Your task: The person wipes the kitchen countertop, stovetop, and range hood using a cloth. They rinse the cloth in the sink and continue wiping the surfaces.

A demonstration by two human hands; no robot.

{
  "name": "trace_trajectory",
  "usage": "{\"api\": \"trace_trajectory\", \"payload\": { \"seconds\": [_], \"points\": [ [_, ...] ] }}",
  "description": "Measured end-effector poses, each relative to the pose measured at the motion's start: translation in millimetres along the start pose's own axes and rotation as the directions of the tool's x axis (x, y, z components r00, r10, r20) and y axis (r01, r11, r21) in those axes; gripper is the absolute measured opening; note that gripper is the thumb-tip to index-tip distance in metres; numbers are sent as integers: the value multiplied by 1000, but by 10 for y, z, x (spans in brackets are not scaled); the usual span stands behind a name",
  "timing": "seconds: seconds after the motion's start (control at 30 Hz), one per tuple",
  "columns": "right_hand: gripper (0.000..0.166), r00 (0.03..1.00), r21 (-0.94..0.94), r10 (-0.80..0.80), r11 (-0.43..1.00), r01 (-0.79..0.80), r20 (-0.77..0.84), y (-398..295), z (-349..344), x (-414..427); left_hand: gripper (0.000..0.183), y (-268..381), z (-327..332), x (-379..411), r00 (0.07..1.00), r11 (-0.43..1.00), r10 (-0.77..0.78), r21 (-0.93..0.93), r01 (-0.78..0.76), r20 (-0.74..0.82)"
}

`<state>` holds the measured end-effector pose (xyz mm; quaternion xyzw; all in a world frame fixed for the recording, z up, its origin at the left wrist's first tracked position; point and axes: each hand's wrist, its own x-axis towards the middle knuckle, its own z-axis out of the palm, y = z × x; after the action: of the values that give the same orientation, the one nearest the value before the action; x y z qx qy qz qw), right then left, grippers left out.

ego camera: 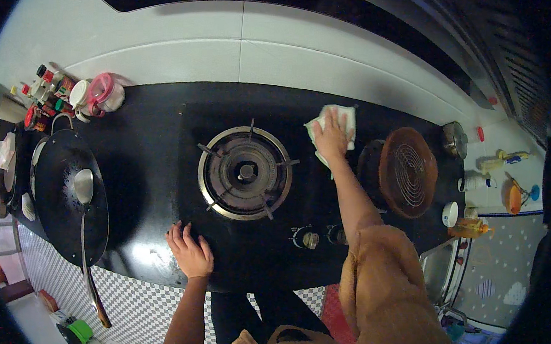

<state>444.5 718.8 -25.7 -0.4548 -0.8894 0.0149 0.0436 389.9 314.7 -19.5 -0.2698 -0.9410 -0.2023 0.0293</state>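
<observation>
My right hand lies on a light cloth, pressing it against the black cooktop to the right of the round gas burner. Whether its fingers grip the cloth cannot be told. My left hand rests with fingers apart on the front part of the black surface, below and left of the burner, and holds nothing. Two control knobs sit in front of the burner, towards the right, the farther one partly beside my right arm.
A black wok with a metal spatula stands at the left. Behind it are several seasoning bottles and a pink-lidded jar. On the right are a brown round pan with a wire rack, a metal pot and a white bowl.
</observation>
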Motion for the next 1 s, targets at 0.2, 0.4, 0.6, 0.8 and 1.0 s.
{"api": "trace_trajectory", "payload": {
  "seconds": [0.2,0.4,0.6,0.8,1.0],
  "points": [
    [54,913,91,-401,915,394,76,249,-107,-760,39,-69,-16,-27,999,999,-48,-11,48,-2],
    [53,1000,10,-27,1000,27,0,96,99,163,39,27,-35,34,1000,1000,8,9,-8,15],
    [58,898,50,-412,911,409,154,6,-122,-661,39,-73,-38,-22,999,999,-30,-11,30,16],
    [61,999,-15,-2,1000,3,54,306,-72,-94,40,6,-32,30,1000,1000,-9,1,9,23],
    [63,971,-7,-237,971,237,40,44,-28,-681,40,-18,-27,0,1000,1000,-13,0,13,15]
  ]
}}
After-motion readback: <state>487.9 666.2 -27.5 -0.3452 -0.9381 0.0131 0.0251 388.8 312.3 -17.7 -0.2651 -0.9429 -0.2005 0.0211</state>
